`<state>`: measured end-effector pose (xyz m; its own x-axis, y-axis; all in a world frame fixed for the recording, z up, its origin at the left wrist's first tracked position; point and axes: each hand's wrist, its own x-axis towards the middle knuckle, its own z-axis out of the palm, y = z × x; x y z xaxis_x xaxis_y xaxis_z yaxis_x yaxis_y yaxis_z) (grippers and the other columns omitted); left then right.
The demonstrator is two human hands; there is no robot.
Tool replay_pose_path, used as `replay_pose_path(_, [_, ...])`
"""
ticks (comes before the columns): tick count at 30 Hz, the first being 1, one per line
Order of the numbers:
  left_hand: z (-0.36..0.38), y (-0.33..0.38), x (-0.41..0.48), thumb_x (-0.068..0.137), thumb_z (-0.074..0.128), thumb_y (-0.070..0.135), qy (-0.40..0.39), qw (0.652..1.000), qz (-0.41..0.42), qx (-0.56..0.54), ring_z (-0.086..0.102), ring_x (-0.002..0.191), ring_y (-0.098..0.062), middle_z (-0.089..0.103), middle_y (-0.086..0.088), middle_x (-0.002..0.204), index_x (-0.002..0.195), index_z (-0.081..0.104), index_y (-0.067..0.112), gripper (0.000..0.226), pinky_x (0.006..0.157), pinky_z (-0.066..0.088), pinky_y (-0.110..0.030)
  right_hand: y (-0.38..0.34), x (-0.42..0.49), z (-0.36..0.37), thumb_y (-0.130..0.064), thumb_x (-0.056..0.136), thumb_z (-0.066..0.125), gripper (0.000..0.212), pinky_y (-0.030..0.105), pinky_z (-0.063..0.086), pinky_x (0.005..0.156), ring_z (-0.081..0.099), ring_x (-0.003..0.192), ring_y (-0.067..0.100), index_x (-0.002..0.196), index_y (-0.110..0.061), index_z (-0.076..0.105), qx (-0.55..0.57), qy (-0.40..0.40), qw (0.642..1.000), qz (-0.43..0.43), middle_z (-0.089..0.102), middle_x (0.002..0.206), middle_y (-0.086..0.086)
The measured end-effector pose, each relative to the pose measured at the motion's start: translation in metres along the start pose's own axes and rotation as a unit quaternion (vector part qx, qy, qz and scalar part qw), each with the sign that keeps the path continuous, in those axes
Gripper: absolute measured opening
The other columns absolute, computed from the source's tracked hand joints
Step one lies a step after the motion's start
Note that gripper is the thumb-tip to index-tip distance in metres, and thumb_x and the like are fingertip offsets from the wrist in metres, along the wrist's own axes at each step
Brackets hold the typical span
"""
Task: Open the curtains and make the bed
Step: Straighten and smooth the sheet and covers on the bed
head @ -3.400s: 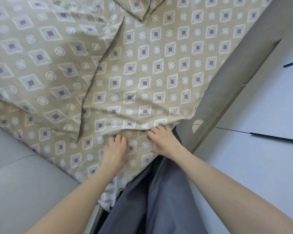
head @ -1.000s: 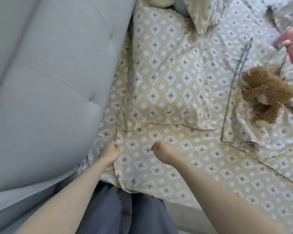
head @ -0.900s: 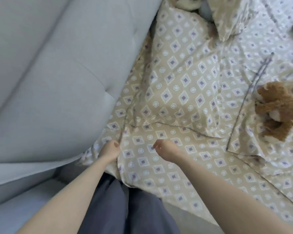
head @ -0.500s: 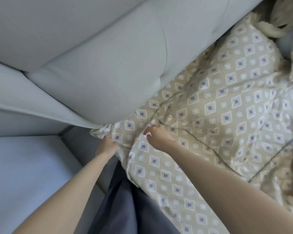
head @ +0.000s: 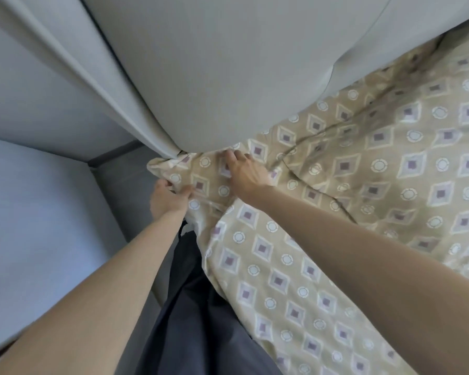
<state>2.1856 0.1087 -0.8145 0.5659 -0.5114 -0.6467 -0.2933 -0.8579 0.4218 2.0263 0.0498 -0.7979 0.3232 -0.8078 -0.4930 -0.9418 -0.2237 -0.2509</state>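
beige patterned sheet (head: 322, 239) covers the mattress from lower centre to the right edge of view; its corner sits bunched at the foot of the grey padded headboard (head: 228, 77), right where the headboard's lower edge meets the bed side.

left hand (head: 169, 200): fingers and thumb curled round the sheet's corner fold, pinching cloth at the bed's edge. right hand (head: 245, 171): fingers fairly straight, tips pushed against the sheet at the seam under the headboard; pressing, not gripping, as far as i can tell.

key relation: the corner lies ahead of both hands, toward the headboard. gap between headboard and mattress runs from the corner up and to the right, and the sheet edge follows it. right hand is nearer the gap, fingertips at it already. left hand is nearer the hanging edge, below and outside the corner.

judgement: step in hand is tucking the head corner. next move probably pushes cloth further into the gap with the right while the left draws the fold taut down the side.

room: tight above, headboard overhangs the corner. open to the left over the pale floor (head: 38, 226) and the grey bed frame (head: 125, 190). wrinkles (head: 317, 182) run right from the corner, so slack remains. dark trousers (head: 201, 307) stand against the bed side. curtains not in view.
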Motion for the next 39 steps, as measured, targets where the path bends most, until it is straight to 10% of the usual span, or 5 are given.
replay_pose_path(13, [-0.022,-0.009,0.014,0.098,0.042,0.028,0.04,0.952,0.216,0.213,0.053,0.075,-0.03,0.058,-0.005,0.078,0.074,0.039,0.015,0.028,0.059,0.033,-0.034,-0.011,0.013,-0.005,0.006,0.092,0.043,0.043,0.042,0.052,0.078,0.062,0.105,0.031,0.133,-0.005,0.041,-0.135,0.037,0.99,-0.028,0.061,0.118,0.01])
replay_pose_path(19, [-0.032,-0.005,0.034,0.098,0.039,0.033,0.044,0.968,0.174,0.175,0.063,0.075,-0.032,0.065,-0.007,0.082,0.073,0.037,0.02,0.029,0.064,0.048,-0.037,-0.022,0.013,0.011,0.001,0.095,0.04,0.022,0.03,0.033,0.048,0.066,0.081,0.031,0.111,-0.008,0.052,-0.007,0.09,0.996,-0.001,0.06,0.108,0.009])
replay_pose_path(29, [-0.031,0.008,0.075,0.094,0.052,0.022,0.038,0.996,0.006,-0.086,0.071,0.073,-0.034,0.062,-0.008,0.1,0.067,0.043,0.025,0.029,0.074,0.059,-0.043,-0.049,0.02,0.038,-0.003,0.096,0.041,0.017,0.046,0.05,0.069,0.059,0.082,0.036,0.105,-0.002,0.056,0.223,0.168,0.959,0.042,0.057,0.106,0.014])
replay_pose_path(33, [-0.013,0.016,0.081,0.088,0.056,0.014,0.029,0.987,-0.066,-0.147,0.065,0.097,-0.035,0.062,-0.013,0.116,0.102,0.056,0.016,0.014,0.082,0.057,-0.047,-0.021,0.0,0.048,0.002,0.09,0.044,0.038,0.048,0.04,0.106,0.048,0.126,0.034,0.128,-0.004,0.05,0.135,0.147,0.976,-0.091,0.049,0.139,0.013])
replay_pose_path(39, [-0.006,0.017,0.038,0.094,0.044,0.003,0.104,0.981,-0.035,-0.161,0.055,0.107,-0.026,0.049,-0.015,0.128,0.116,0.039,0.01,0.023,0.095,0.047,-0.028,0.042,-0.035,0.043,-0.026,0.099,0.035,0.055,0.056,0.018,0.113,0.0,0.149,0.025,0.151,-0.018,0.02,0.126,0.153,0.97,0.142,0.006,0.161,-0.002])
